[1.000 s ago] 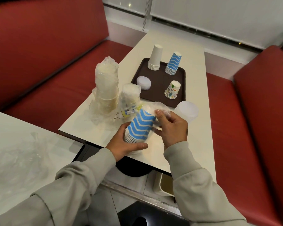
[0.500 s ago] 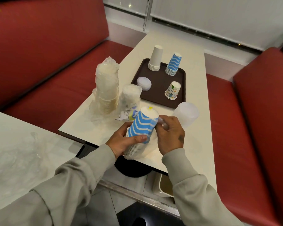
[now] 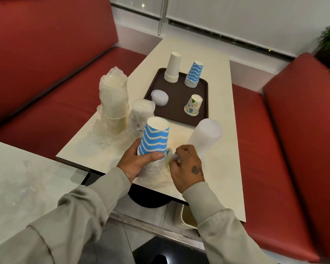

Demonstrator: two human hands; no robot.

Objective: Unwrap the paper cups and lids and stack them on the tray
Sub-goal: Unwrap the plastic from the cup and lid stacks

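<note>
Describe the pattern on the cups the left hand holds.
The cups show blue-and-white zigzags; head view.

Head-worn camera — looking steeply down, close over the table (image 3: 223,164).

Loose, pale grey-beige sweatshirt sleeves (image 3: 74,216) end in ribbed cuffs (image 3: 124,175), and the right hand (image 3: 187,166) bears a small dark tattoo (image 3: 196,170).

The wrapped stacks (image 3: 113,103) crowd the left of the tabletop (image 3: 223,168), a clear lid stack (image 3: 206,138) stands right — between them a narrow lane reaches the tray (image 3: 176,115), bare at its middle.
</note>
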